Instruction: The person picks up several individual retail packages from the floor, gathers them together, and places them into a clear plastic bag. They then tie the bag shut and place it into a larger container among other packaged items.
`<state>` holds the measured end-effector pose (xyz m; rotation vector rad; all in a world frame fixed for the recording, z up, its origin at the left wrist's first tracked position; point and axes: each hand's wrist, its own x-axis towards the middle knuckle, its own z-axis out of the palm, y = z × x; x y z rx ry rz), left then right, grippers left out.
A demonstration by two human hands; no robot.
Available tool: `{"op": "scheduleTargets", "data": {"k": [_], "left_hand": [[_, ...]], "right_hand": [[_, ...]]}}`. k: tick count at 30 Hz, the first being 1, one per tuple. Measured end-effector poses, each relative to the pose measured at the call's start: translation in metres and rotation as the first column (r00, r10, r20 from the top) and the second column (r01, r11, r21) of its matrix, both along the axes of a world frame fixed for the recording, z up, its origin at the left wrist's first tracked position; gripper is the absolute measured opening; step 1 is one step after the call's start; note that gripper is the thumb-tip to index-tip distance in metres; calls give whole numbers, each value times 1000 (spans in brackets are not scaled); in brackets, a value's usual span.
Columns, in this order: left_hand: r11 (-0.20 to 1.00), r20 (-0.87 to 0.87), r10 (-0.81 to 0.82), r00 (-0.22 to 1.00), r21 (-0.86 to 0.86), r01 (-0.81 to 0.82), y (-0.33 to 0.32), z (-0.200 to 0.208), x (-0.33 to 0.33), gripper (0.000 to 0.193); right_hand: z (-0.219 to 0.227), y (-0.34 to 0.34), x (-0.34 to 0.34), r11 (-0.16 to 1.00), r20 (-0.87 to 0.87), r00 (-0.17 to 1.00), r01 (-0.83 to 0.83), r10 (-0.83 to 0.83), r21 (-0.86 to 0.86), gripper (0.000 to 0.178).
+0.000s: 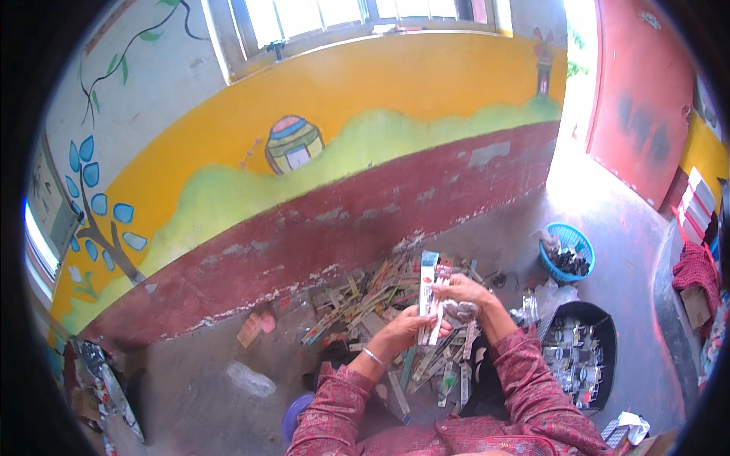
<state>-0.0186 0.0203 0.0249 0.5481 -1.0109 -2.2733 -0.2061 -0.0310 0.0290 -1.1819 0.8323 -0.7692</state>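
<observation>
Both of my hands hold a long, narrow white package (428, 292) with a teal top end, upright over the floor. My left hand (411, 327) is closed round its lower part. Higher up, my right hand (462, 292) pinches its side, with a small red-and-white piece showing beside the fingers. A greyish crumpled thing (461, 311) shows under the right palm; whether that hand holds it I cannot tell. Below and beyond my hands spreads a heap of narrow flat packages (369, 300) in many colours.
A blue basket (590, 245) with dark scraps stands at the right. Nearer is a black tub (606, 319) of small clear-and-silver packs. Clear plastic (251, 379) and a pink piece (266, 322) lie at the left, a purple round thing (295, 416) near my left arm. The painted wall (365, 213) runs behind.
</observation>
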Motion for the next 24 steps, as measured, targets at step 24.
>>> {"op": "scheduleTargets", "data": {"k": [24], "left_hand": [[967,67,205,976,140,-213,-39,-25,17,44]], "right_hand": [[-19,2,49,966,-243,950,-230,197,-118,19]]}}
